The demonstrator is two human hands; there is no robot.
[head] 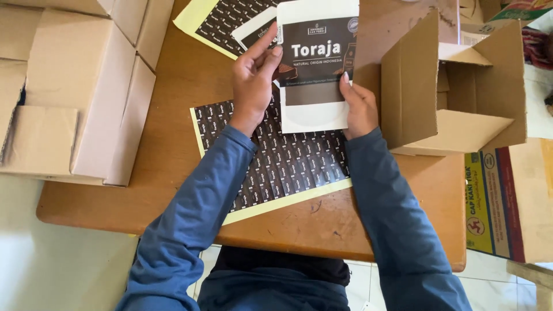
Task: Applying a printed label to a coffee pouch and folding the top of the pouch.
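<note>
A flat white pouch (315, 115) with a dark brown label on its front is held upright over the wooden table (173, 190). My left hand (253, 80) grips its left edge, thumb and fingers pressing near the label's corner. At the lower right edge, my right hand (358, 106) holds the pouch. Below the pouch lies a yellow-backed sheet of small dark brown stickers (288, 164), partly covered by my blue sleeves.
A second sticker sheet (222, 20) lies at the table's far edge. An open cardboard box (455, 92) stands to the right, large flat cardboard boxes (75, 86) to the left, and a printed carton (507, 198) at the right on the tiled floor.
</note>
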